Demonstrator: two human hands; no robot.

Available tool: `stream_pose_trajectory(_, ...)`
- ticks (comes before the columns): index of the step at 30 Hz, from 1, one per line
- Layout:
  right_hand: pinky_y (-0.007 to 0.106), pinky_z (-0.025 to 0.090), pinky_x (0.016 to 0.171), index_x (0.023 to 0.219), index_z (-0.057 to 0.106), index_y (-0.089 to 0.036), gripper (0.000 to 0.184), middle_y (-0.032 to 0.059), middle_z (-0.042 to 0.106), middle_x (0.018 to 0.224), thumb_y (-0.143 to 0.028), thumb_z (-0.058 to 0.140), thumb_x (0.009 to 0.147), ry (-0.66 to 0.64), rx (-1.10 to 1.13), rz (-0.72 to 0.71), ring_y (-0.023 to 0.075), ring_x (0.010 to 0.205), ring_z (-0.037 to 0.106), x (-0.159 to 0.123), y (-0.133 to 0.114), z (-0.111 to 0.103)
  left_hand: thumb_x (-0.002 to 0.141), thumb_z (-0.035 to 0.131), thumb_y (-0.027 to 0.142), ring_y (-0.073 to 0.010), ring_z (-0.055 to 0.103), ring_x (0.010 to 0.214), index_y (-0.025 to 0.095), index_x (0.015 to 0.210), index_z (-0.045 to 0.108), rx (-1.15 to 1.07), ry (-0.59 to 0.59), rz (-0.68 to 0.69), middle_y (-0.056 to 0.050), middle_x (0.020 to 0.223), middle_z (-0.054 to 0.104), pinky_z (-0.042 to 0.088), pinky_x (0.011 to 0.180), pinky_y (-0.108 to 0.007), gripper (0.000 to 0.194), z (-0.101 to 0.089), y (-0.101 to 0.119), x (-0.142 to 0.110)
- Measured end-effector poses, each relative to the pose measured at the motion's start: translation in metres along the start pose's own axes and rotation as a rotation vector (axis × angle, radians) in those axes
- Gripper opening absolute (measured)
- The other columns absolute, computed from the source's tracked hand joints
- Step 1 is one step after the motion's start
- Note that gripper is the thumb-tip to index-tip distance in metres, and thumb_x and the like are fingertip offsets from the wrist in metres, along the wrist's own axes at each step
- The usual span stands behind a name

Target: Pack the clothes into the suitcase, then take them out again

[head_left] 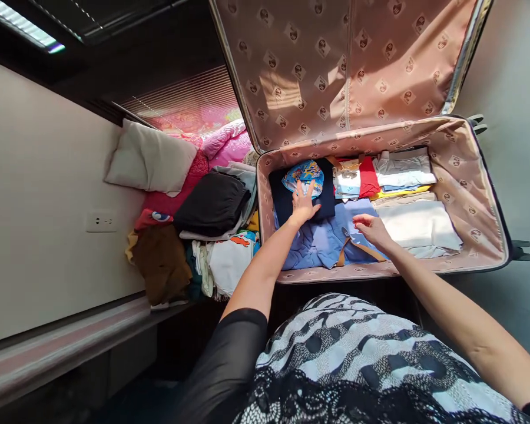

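My left hand (304, 205) lies with fingers spread on a blue, colourfully patterned cloth item (306, 172), possibly a cap. Beneath that item is a folded dark navy garment (325, 207) at the left end of the open suitcase (461, 141). My right hand (371, 229) hovers over a blue garment (321, 238), its fingers loosely bent and nothing visible in them. Tan straps (342, 252) lie across the blue garment. Beside my right hand is a folded white garment (417, 227). Farther back are a red folded cloth (368, 176) and a light grey stack (404, 168).
The suitcase lid (309, 65) stands raised at the back. To the left, folded black clothing (214, 203), a white printed shirt (232, 265) and a brown garment (163, 259) are heaped near a pillow (152, 156). Walls flank both sides; the left one has a socket (100, 221).
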State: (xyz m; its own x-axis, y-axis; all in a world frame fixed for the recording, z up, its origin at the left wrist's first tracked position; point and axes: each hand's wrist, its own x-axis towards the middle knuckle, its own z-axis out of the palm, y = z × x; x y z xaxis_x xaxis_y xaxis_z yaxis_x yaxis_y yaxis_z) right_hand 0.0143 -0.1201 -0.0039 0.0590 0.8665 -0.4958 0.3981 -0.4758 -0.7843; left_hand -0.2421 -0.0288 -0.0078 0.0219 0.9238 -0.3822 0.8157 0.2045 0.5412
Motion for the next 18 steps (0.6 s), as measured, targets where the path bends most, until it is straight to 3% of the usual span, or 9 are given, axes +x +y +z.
stream_pose_trajectory(3,0.036,0.064,0.08,0.098,0.078,-0.02,0.028,0.0072,0.08,0.092,-0.032,0.071,0.074,-0.013,0.152,0.085,0.0207,0.082,0.074,-0.016,0.026,-0.019,0.082,0.097,0.035,-0.052,0.032,0.166,0.034,0.183,0.021,0.121,0.073,-0.173,-0.024,0.188,0.002,0.04,0.127,-0.063,0.125,0.009,0.009,0.038)
stream_pose_trajectory(5,0.037,0.065,0.083,0.096,0.078,-0.021,0.029,0.0073,0.081,0.094,-0.035,0.075,0.072,-0.029,0.189,0.123,0.0214,0.084,0.075,-0.025,0.039,-0.033,0.082,0.097,0.036,-0.0504,0.042,0.16,0.032,0.182,0.022,0.126,0.089,-0.232,-0.028,0.185,0.016,0.043,0.126,-0.059,0.125,0.006,0.009,0.058)
stream_pose_trajectory(8,0.038,0.065,0.086,0.097,0.078,-0.021,0.032,0.0086,0.082,0.098,-0.039,0.078,0.07,-0.047,0.211,0.188,0.0223,0.088,0.077,-0.032,0.051,-0.051,0.09,0.084,0.019,-0.0434,0.059,0.147,0.021,0.171,0.049,0.046,0.037,-0.204,-0.029,0.163,0.053,0.048,0.122,-0.05,0.088,-0.001,0.007,0.076)
stream_pose_trajectory(11,0.035,0.064,0.08,0.098,0.078,-0.021,0.036,0.0096,0.082,0.098,-0.041,0.079,0.068,-0.048,0.233,0.246,0.0222,0.088,0.078,-0.03,0.055,-0.062,0.094,0.073,0.009,-0.0368,0.071,0.128,0.015,0.135,0.077,-0.075,0.035,-0.164,-0.021,0.125,0.077,0.052,0.113,-0.044,0.042,-0.006,0.013,0.075)
stream_pose_trajectory(13,0.033,0.063,0.076,0.098,0.078,-0.021,0.037,0.0098,0.082,0.098,-0.042,0.081,0.066,-0.05,0.249,0.248,0.0221,0.086,0.078,-0.026,0.055,-0.066,0.094,0.073,0.012,-0.0318,0.075,0.111,0.016,0.115,0.08,-0.27,0.147,-0.137,-0.014,0.107,0.079,0.056,0.104,-0.04,0.023,-0.016,0.016,0.065)
stream_pose_trajectory(15,0.032,0.062,0.072,0.098,0.079,-0.021,0.039,0.01,0.082,0.097,-0.043,0.084,0.065,-0.05,0.261,0.22,0.0222,0.085,0.078,-0.021,0.053,-0.07,0.094,0.074,0.015,-0.0249,0.076,0.096,0.018,0.105,0.077,-0.546,0.355,-0.094,-0.008,0.099,0.079,0.059,0.092,-0.034,0.012,-0.038,0.011,0.048)
stream_pose_trajectory(18,0.031,0.062,0.068,0.096,0.078,-0.021,0.04,0.0105,0.082,0.095,-0.042,0.087,0.064,-0.047,0.273,0.191,0.0225,0.082,0.077,-0.014,0.047,-0.071,0.093,0.073,0.015,-0.0177,0.074,0.093,0.019,0.102,0.072,-0.801,0.707,-0.087,-0.003,0.099,0.077,0.06,0.086,-0.027,0.009,-0.084,-0.024,0.003)
